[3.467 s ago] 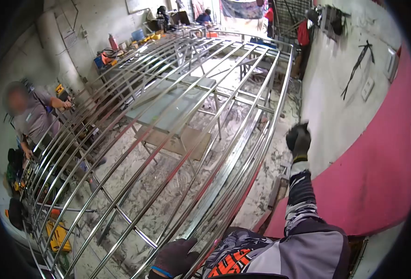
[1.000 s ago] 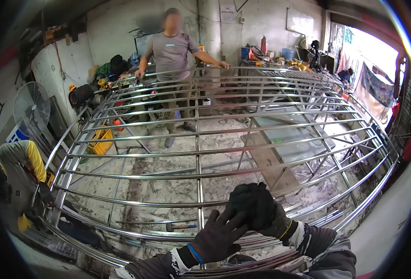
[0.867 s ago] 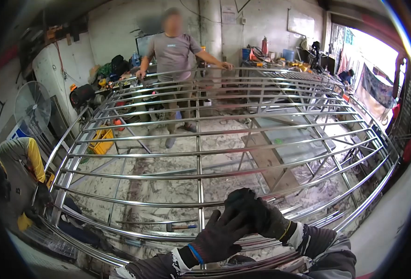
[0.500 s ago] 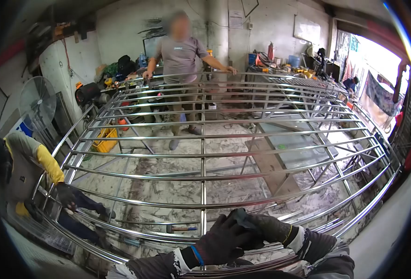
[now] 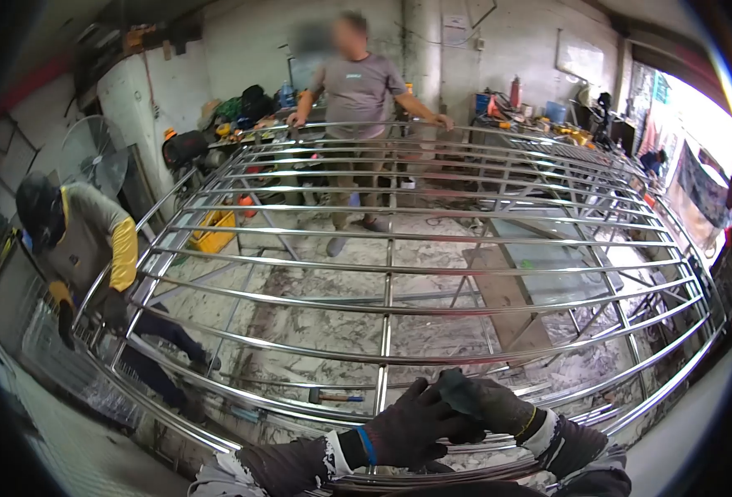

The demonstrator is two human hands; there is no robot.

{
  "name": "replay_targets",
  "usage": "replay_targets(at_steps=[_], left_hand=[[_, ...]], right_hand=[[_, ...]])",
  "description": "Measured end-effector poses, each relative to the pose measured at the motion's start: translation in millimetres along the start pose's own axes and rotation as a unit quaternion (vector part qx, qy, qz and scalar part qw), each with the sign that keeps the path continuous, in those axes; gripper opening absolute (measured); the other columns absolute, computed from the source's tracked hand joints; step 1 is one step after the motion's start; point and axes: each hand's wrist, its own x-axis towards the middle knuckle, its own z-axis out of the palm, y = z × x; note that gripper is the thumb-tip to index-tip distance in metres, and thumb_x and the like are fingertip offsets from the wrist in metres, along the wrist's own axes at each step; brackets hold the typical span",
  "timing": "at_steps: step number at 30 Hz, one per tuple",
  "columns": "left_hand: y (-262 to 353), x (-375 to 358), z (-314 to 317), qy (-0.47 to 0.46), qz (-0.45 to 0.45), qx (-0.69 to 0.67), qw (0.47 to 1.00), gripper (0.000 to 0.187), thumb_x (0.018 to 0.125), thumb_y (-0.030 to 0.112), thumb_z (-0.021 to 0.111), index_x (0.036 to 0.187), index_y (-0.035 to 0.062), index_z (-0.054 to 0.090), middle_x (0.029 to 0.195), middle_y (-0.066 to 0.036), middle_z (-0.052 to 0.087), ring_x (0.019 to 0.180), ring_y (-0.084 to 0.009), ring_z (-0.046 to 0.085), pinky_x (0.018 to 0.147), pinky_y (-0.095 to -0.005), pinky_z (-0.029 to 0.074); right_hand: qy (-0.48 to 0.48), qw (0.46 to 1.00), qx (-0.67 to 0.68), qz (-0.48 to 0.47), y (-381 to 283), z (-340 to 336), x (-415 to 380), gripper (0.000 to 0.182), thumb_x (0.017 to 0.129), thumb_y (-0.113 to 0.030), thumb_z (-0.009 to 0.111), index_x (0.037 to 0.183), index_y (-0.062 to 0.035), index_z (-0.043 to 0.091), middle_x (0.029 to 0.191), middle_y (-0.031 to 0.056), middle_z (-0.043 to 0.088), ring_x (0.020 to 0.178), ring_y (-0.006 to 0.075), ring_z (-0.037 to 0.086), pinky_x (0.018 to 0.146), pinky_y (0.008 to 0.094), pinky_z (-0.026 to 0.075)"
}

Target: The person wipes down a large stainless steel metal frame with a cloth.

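Note:
My hands come together in front of me, above the near bars of a large shiny metal tube frame [image 5: 387, 313]. A dark grey-green piece of cloth [image 5: 460, 393] is bunched between them. My right hand [image 5: 505, 407], in a dark glove, is closed round the cloth from the right. From the left, my left hand [image 5: 406, 431], also in a dark glove with a blue band at the wrist, presses its bent fingers against the cloth. Its fingertips are partly hidden behind the cloth and the other hand.
A co-worker [image 5: 93, 240] in yellow sleeves bends over the frame's left corner. Across the frame another person [image 5: 358, 95] stands with hands on the far rail. A hammer [image 5: 337, 398] lies beneath the near bars. A yellow crate [image 5: 214, 232] and a fan [image 5: 94, 157] stand at left.
My view has swung slightly left, shifting the scene rightward. The left co-worker's head and upper body now show more fully. My hands stay together around the cloth.

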Motion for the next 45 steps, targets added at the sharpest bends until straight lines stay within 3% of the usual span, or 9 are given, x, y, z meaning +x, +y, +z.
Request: replay_targets(at_steps=[4,10,16,17,20,23,29,32,45], left_hand=[[0,10,-4,0.001,0.007,0.004,1.0,0.063,0.078,0.029,0.077,0.136,0.0177,0.055,0.14,-0.012,0.051,0.134,-0.038,0.044,0.106,-0.0584,0.039],[-1,-2,3,0.051,-0.062,-0.001,0.997,0.082,0.071,0.026,0.084,0.143,0.0115,0.05,0.158,-0.018,0.036,0.148,-0.044,0.032,0.107,-0.0566,0.043],[-4,-7,4,0.091,-0.066,-0.022,0.993,0.066,0.072,0.024,0.083,0.131,0.0059,0.061,0.151,-0.021,0.043,0.144,-0.0413,0.038,0.111,-0.0526,0.041],[-4,-7,4,0.107,-0.051,-0.026,0.993,0.062,0.072,0.024,0.083,0.128,0.0055,0.063,0.148,-0.02,0.045,0.143,-0.04,0.039,0.11,-0.051,0.042],[-9,-14,-5,0.164,-0.027,-0.017,0.986,0.056,0.075,0.025,0.081,0.124,0.0048,0.065,0.147,-0.019,0.047,0.144,-0.0396,0.038,0.11,-0.0516,0.042],[-24,-44,-45,0.178,-0.085,0.053,0.979,0.046,0.08,0.025,0.077,0.122,0.0076,0.066,0.14,-0.019,0.055,0.139,-0.0411,0.045,0.112,-0.052,0.041],[-50,-120,-83,0.214,-0.225,0.057,0.949,0.035,0.079,0.013,0.072,0.112,0.0066,0.067,0.125,-0.018,0.061,0.124,-0.0389,0.056,0.102,-0.0486,0.049],[-52,-127,-85,0.282,-0.218,0.026,0.934,0.027,0.077,0.009,0.071,0.104,0.0059,0.069,0.115,-0.015,0.064,0.109,-0.0373,0.062,0.095,-0.0468,0.052],[-44,-136,-89,0.339,-0.19,0.035,0.921,0.022,0.074,0.015,0.076,0.093,0.0062,0.069,0.103,-0.013,0.063,0.099,-0.0338,0.064,0.087,-0.0456,0.054]], right_hand=[[0.015,0.831,-0.502,-0.241,-6,-8,-3,0.046,0.095,-0.02,0.069,0.136,-0.0025,0.058,0.128,0.014,0.067,0.116,0.0235,0.066,0.099,0.0372,0.052],[-0.016,0.923,0.319,-0.216,-37,1,5,0.043,0.101,-0.043,0.061,0.127,-0.0095,0.057,0.107,-0.0002,0.064,0.086,0.0104,0.06,0.064,0.0264,0.05],[0.285,0.759,-0.41,-0.418,-21,-57,5,0.056,0.106,-0.035,0.047,0.154,-0.0081,0.038,0.151,0.0127,0.048,0.133,0.0302,0.053,0.105,0.0444,0.049],[0.156,0.917,-0.088,-0.356,-18,-57,10,0.067,0.097,-0.031,0.059,0.156,-0.0074,0.035,0.151,0.0114,0.05,0.136,0.0267,0.051,0.113,0.0408,0.041],[0.14,0.89,-0.286,-0.326,-9,-57,17,0.054,0.107,-0.042,0.041,0.15,-0.0102,0.046,0.154,0.0108,0.048,0.138,0.0295,0.05,0.11,0.0474,0.045],[0.023,0.937,0.276,-0.216,-40,-50,19,0.054,0.106,-0.049,0.043,0.143,-0.0106,0.055,0.145,0.0061,0.058,0.132,0.031,0.056,0.109,0.0493,0.046],[0.071,0.943,-0.187,-0.266,-38,-31,94,0.045,0.101,-0.035,0.057,0.138,-0.009,0.054,0.113,0.0054,0.064,0.098,0.0162,0.062,0.083,0.0292,0.052],[0.024,0.685,-0.657,-0.314,-14,63,165,0.037,0.09,-0.026,0.067,0.123,-0.0107,0.065,0.118,0.0098,0.067,0.098,0.0287,0.064,0.085,0.0382,0.051],[0.089,0.734,-0.612,-0.28,-69,231,275,0.041,0.095,-0.016,0.064,0.134,-0.0076,0.059,0.118,0.0184,0.065,0.114,0.0365,0.064,0.101,0.0439,0.051]])
